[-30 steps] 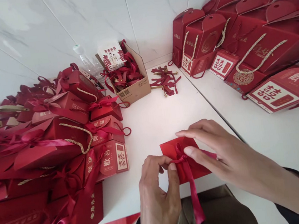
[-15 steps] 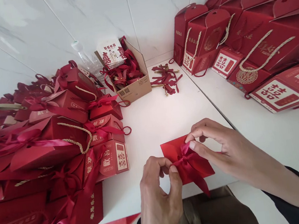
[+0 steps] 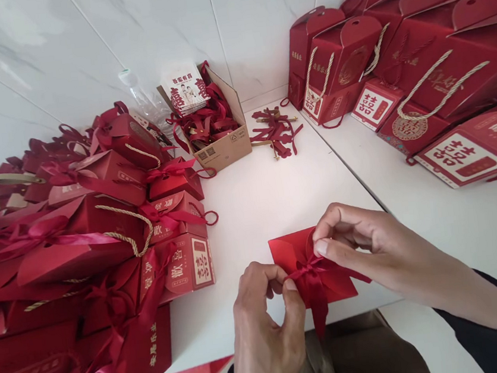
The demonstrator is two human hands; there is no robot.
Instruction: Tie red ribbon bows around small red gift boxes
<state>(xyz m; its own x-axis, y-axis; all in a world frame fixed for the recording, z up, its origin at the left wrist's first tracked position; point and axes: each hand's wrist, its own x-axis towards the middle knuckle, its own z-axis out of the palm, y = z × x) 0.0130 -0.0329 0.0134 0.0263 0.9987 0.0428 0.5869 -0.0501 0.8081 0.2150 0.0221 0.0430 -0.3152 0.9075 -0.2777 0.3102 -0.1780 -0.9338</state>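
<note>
Over the white table point(image 3: 251, 210), between boxes point(image 3: 182, 275) marked "囍", both hands point(image 3: 264, 307) point(image 3: 369, 244) pinch red ribbon point(image 3: 313, 274).

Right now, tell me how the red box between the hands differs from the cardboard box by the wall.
The red box is bright red; the cardboard box is brown with dark print. The red box has a ribbon knotted on top; the cardboard box stands open, holding dark red straps. Both rest on the white table.

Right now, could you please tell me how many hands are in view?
2: the left hand pinches the left side of the ribbon bow on the red box; the right hand pinches the bow's upper right. I see no others.
</note>
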